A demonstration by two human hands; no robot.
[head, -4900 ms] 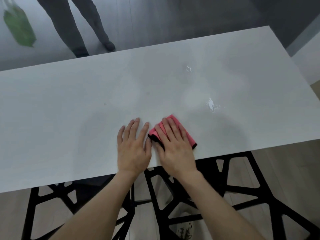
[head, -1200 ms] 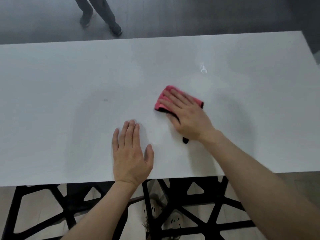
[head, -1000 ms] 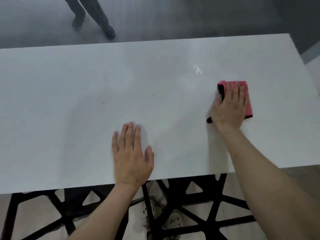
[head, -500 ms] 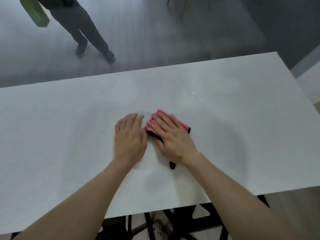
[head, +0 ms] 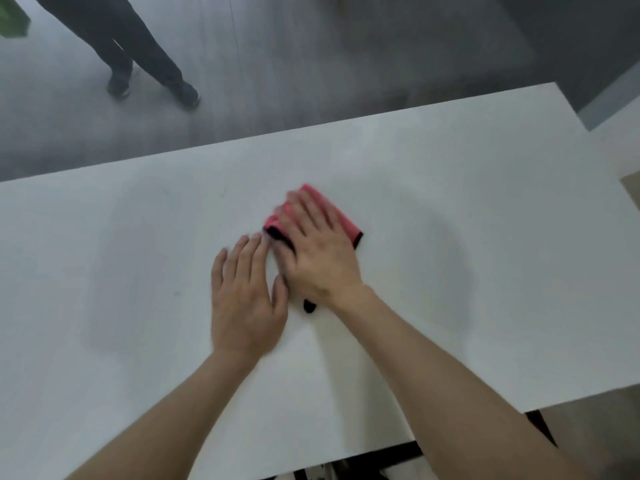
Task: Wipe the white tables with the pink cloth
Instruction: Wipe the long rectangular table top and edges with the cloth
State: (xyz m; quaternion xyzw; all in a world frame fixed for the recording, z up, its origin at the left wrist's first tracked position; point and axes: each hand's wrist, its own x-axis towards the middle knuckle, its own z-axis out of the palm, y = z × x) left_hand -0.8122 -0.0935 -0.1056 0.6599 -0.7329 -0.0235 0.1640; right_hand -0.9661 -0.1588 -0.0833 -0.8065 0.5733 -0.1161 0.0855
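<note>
The risk I am seeing is that the cloth (head: 346, 221) is only being pressed, not gripped, so on a quick stroke it may be slipping out from under the palm or bunching up. A black strip (head: 309, 306) of it is poking out below the wrist, which suggests to me that the fold is coming loose. The left hand (head: 244, 296) is lying just beside the cloth, its fingertips almost at the cloth's near corner, so a sweep towards that side would be running straight into it. The table (head: 485, 271) is wide, and with the rubbing going on in the middle, the far edge and the ends may be getting skipped. Someone's legs (head: 138, 57) are showing on the floor beyond the far edge, well apart from all this. The right hand (head: 318, 251) is lying flat on top of the cloth, near the middle of the table, blurred as if sweeping, its fingers (head: 304, 220) straight, spread a little and holding nothing in a pinch. The left hand is resting palm down on the bare top, fingers straight and close together, thumb out, holding nothing; it looks to be bracing.
</note>
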